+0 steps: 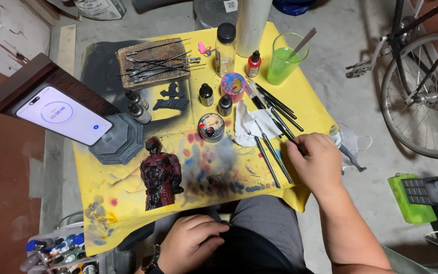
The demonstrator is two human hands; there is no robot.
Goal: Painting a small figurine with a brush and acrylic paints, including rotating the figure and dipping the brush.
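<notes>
My right hand [316, 161] rests at the right edge of the yellow paint-stained board [310, 96], its fingers closed on a thin black paintbrush [291, 143] among several brushes [272, 109] lying there. My left hand [191, 242] lies on my lap below the board, fingers curled loosely and holding nothing. A dark red figurine torso [160, 175] lies on the board at the lower left. A round palette lid with paint blobs [211, 127] and a crumpled white cloth [252, 124] sit between the figurine and my right hand.
A green cup with a stick [284, 62], small paint bottles [206, 95], a pink-blue tape roll [233, 86] and a block with tools [153, 63] fill the board's far side. A phone [64, 114] leans at left. A bicycle wheel [424, 96] stands right; a paint rack [59, 251] lower left.
</notes>
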